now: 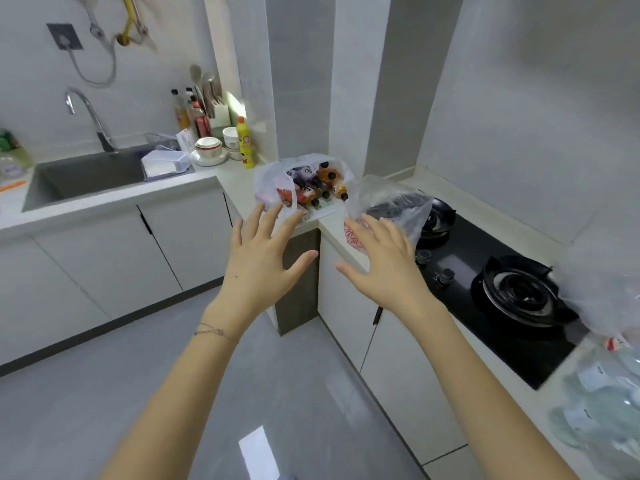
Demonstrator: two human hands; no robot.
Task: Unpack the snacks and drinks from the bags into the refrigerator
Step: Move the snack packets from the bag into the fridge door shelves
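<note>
Both hands bare, fingers spread wide, holding nothing: left hand (258,251) and right hand (384,258) reach toward worktop inner corner.

Bag of bottled drinks (301,183) sits at that corner, mouth open, caps showing. Second bag (391,206) just beside it, next to hob (485,271), contents dark.

Judgement: bottles heavy, rigid, maybe slick; thin plastic soft, tears easily. Best grip: bottle body or neck, not film.

Third bag (602,341) at near right worktop edge, blurred, cut off. Refrigerator not in view. Second bag contents unreadable.

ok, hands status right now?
Left hand: open, fingers spread, holding nothing.
Right hand: open, fingers spread, holding nothing.
</note>
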